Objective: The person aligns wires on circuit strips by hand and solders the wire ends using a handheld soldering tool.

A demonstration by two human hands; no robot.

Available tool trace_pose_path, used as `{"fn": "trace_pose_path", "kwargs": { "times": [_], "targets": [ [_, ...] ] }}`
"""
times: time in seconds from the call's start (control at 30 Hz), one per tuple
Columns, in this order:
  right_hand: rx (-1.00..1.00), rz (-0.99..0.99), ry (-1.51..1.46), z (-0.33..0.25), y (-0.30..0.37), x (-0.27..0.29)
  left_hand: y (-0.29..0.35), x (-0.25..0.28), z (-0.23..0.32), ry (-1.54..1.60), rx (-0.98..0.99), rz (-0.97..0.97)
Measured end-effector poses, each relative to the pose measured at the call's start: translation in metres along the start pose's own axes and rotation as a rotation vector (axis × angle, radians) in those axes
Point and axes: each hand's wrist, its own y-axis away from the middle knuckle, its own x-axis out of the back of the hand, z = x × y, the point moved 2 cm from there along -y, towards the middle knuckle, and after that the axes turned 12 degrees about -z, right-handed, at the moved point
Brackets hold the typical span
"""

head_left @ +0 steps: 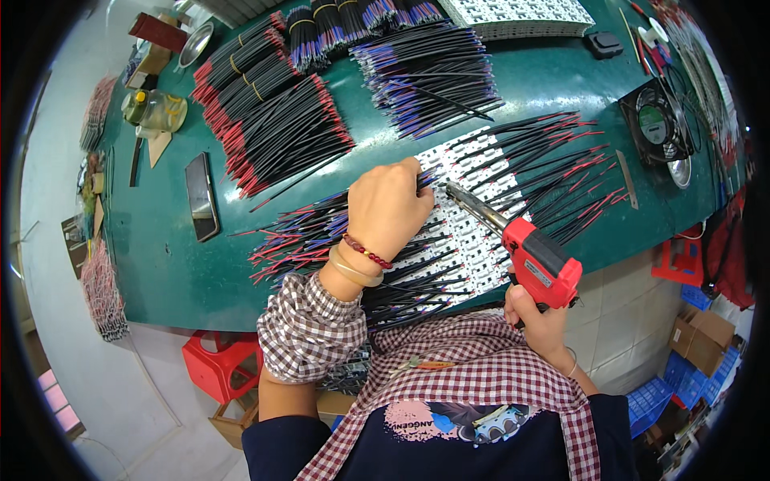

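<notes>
My right hand [536, 319] is wrapped round the grip of a red and black soldering gun [536, 260], whose metal nose slants up and left. The nose's tip is over a white panel of small circuit boards [473, 240], close to my left fingertips. My left hand [391, 202] is closed in a pinch at the panel's left part, with a thin black wire [427, 178] at its fingers; the fingertips are partly hidden. Many black wires with red ends [553, 180] fan out from the panel's right side. More black wires with red and blue ends [309, 232] spread out at its left.
Bundles of red-ended black wires [281, 132] and a pile of blue-ended ones [429, 76] lie farther back on the green table [160, 272]. A phone [201, 196] lies left. A small fan [656, 120] stands right, and a stack of white panels [521, 18] is at the back.
</notes>
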Motion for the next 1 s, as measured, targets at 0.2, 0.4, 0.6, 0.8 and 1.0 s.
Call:
{"fn": "trace_pose_path", "kwargs": {
  "times": [0.2,0.4,0.6,0.8,1.0],
  "targets": [
    [0.097,0.017,0.070,0.010,-0.004,0.001,-0.006,0.000,-0.001,-0.045,-0.038,-0.019],
    [0.135,-0.022,0.146,0.013,-0.006,0.002,-0.013,-0.001,-0.005,-0.054,-0.098,-0.046],
    [0.065,0.048,0.042,0.007,-0.004,0.000,-0.014,0.001,-0.003,-0.072,-0.100,-0.061],
    [0.169,-0.017,0.196,0.015,-0.006,0.004,-0.017,0.003,-0.001,-0.110,-0.103,-0.099],
    [0.043,0.074,0.002,-0.002,-0.005,-0.002,-0.018,0.003,-0.003,-0.111,-0.113,-0.104]
  ]
}}
